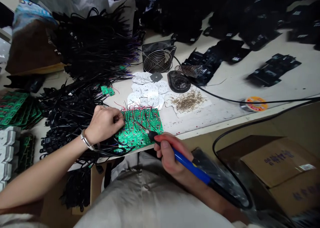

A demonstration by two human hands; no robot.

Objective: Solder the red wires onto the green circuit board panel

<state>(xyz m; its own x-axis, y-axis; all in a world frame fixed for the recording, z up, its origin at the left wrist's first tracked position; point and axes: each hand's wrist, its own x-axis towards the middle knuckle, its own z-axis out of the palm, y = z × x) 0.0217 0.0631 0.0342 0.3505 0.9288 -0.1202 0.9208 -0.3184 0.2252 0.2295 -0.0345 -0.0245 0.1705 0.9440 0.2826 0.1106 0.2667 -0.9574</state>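
A green circuit board panel (pixel 132 139) with red and black wires standing up from it lies at the bench's front edge. My right hand (pixel 172 151) grips a blue-handled soldering iron (pixel 191 168), its metal tip over the middle of the panel among the wires. At the panel's left edge is my left hand (pixel 107 123), fingers curled and pinched together; what they hold, if anything, is too small to make out. Bundles of black cables (pixel 67 121) lie beside and beneath my left wrist.
Behind the panel are white cut-out sheets (pixel 145 90), a fan (pixel 158 58), a soldering iron stand (pixel 178 81) with a coil, and scattered brown bits (pixel 187 101). A solder spool (pixel 256 104) sits to the right. The iron's cord (pixel 225 134) loops past cardboard boxes (pixel 270 158). More green boards (pixel 18 110) are stacked left.
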